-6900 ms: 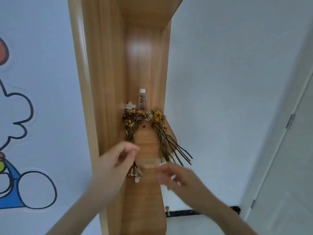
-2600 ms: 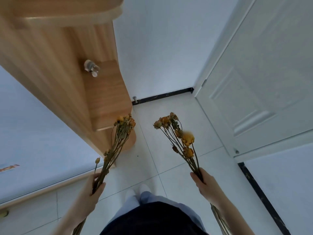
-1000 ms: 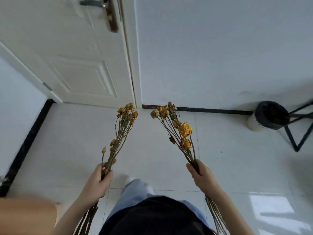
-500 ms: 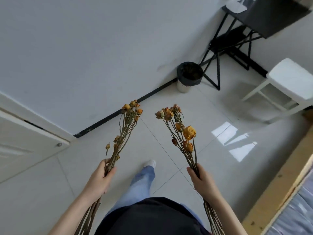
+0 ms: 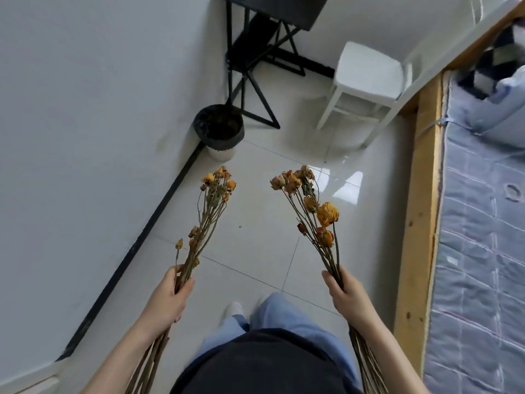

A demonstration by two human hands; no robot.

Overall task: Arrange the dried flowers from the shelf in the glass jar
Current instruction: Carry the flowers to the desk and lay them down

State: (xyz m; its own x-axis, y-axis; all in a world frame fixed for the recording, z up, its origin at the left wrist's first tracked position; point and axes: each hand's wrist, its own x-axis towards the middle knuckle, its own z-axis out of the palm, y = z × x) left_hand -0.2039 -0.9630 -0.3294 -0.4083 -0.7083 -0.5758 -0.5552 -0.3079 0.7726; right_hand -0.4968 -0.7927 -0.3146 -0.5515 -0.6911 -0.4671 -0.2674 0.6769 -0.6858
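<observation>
My left hand (image 5: 167,300) grips a thin bunch of dried flowers (image 5: 211,211) by the stems, the small orange heads pointing up and away from me. My right hand (image 5: 345,294) grips a fuller bunch of dried yellow and orange roses (image 5: 312,211) the same way. Both bunches stand about chest-high over a white tiled floor, a forearm's width apart. The stem ends run down past my wrists. No glass jar is in view.
A white wall with a black skirting strip (image 5: 147,237) runs along the left. Ahead stand a black-lined waste bin (image 5: 218,129), a black folding table (image 5: 264,29) and a white stool (image 5: 366,78). A wooden bed frame (image 5: 417,209) with a blue mattress fills the right.
I took both bunches off the wooden shelf and turned away from it. The view has swung past the door and wall to the bin, table, stool and bed.
</observation>
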